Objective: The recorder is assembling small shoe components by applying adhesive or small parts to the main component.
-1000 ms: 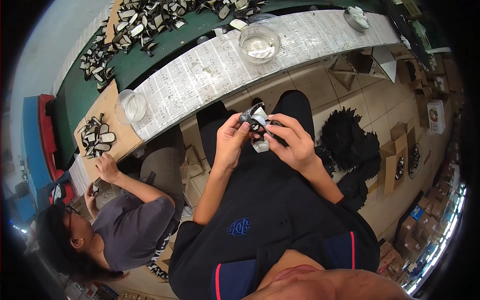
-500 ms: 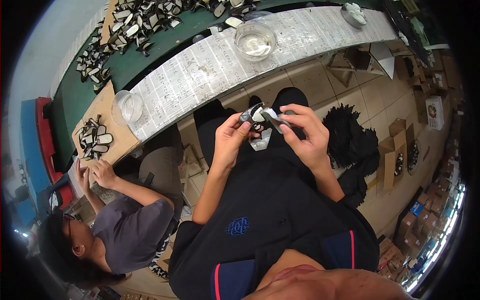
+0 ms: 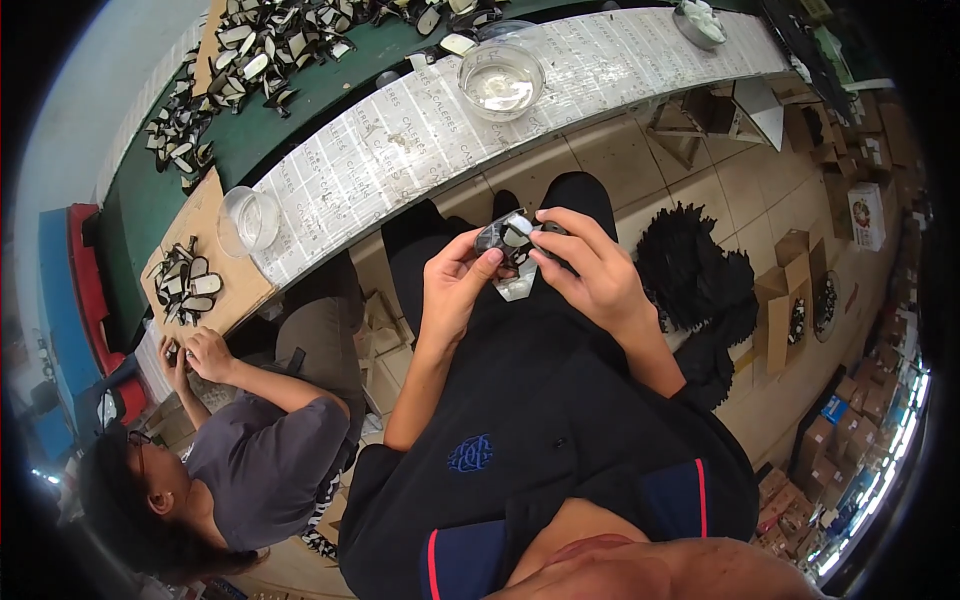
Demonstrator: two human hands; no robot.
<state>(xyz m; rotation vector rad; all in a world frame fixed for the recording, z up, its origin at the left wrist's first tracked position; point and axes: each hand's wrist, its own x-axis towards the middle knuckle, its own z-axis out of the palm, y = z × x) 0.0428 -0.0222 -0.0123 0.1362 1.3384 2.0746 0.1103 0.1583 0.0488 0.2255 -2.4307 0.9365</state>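
Observation:
Above my lap, my left hand (image 3: 458,280) is closed around a small black shoe heel (image 3: 490,238) with a pale end. My right hand (image 3: 598,270) meets it from the other side, its fingertips pinched at the edge of the heel. A small white piece (image 3: 521,225) shows at those fingertips, and a dark flap of thin material is partly hidden behind the fingers. Under both hands hangs a pale, translucent scrap (image 3: 516,287); what it is attached to cannot be made out.
Ahead is a long bench (image 3: 400,140) with a clear bowl (image 3: 500,84), a second clear bowl (image 3: 249,220) and a metal dish (image 3: 700,24). Many heels (image 3: 255,65) cover the green table. On the left a co-worker (image 3: 265,460) handles a part beside heaped heels (image 3: 188,284). Black material (image 3: 695,270) lies right.
My right hand has moved slightly left and up, closing in on the heel. The dark flap that stood out between my hands is now mostly covered. The co-worker's hands have come together.

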